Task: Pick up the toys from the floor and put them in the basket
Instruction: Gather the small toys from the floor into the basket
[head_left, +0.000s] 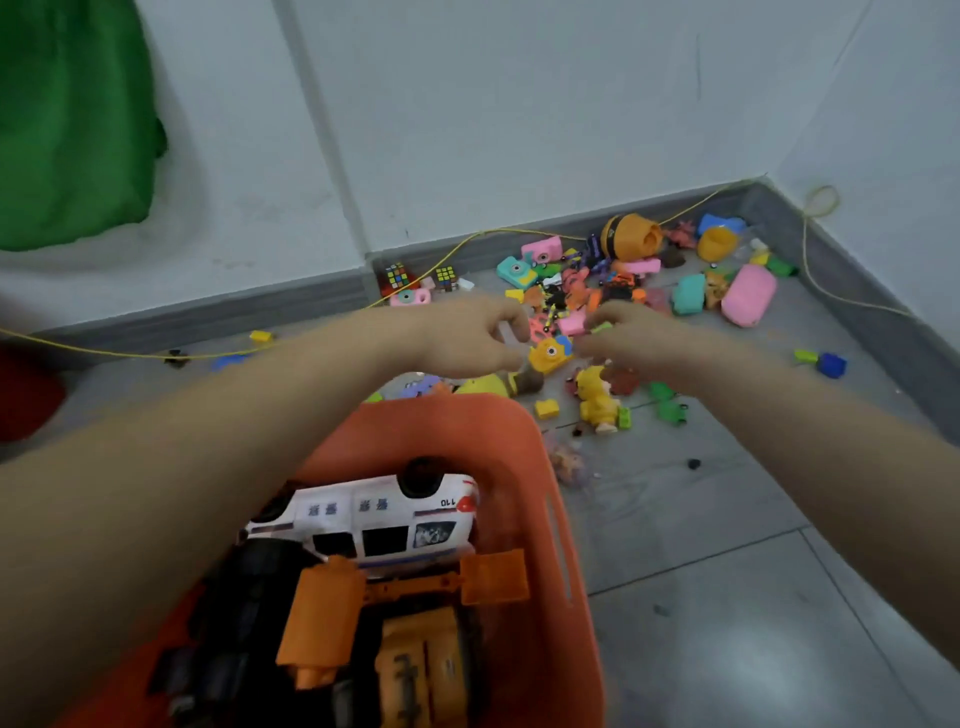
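Below, white toy van (374, 519) overturned crosswise in orange basket (524, 457), wheels up.

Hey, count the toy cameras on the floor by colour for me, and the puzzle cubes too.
Pink toy cameras: 2
Teal toy camera: 1
Yellow toy camera: 1
Puzzle cubes: 2
Total: 6

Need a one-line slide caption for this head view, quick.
Both hands, left hand and right hand, reach into scattered floor toys beyond the orange basket holding a white police van.
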